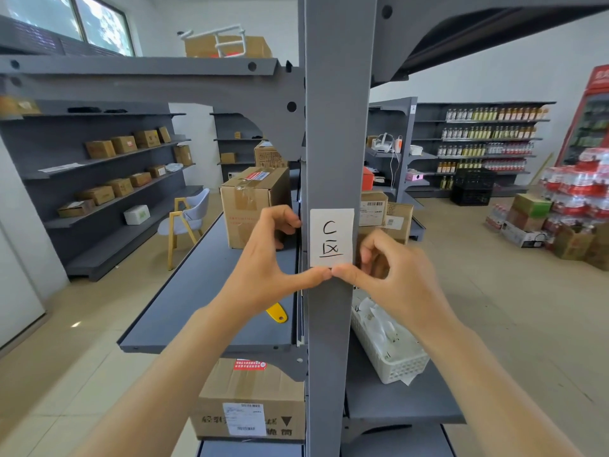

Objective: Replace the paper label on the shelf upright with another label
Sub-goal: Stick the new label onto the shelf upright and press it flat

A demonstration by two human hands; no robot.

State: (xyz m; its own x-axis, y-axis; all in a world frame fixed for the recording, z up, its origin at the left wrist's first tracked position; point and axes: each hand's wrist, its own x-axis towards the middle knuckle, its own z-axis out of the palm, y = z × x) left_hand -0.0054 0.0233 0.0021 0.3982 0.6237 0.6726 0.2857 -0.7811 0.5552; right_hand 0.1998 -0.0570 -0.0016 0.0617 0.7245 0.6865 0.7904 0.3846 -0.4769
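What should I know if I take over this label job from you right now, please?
Left hand: thumb tip pressed at the bottom edge of the label, other fingers curled round the left side of the upright.
Right hand: thumb tip meets the left one at the same edge; nothing is gripped.
The label, marked C, sits flat on the front of the upright.
A yellow tool lies on the left shelf; a white basket of paper slips sits on the right.
Whether this is the old or new label cannot be told; check first.
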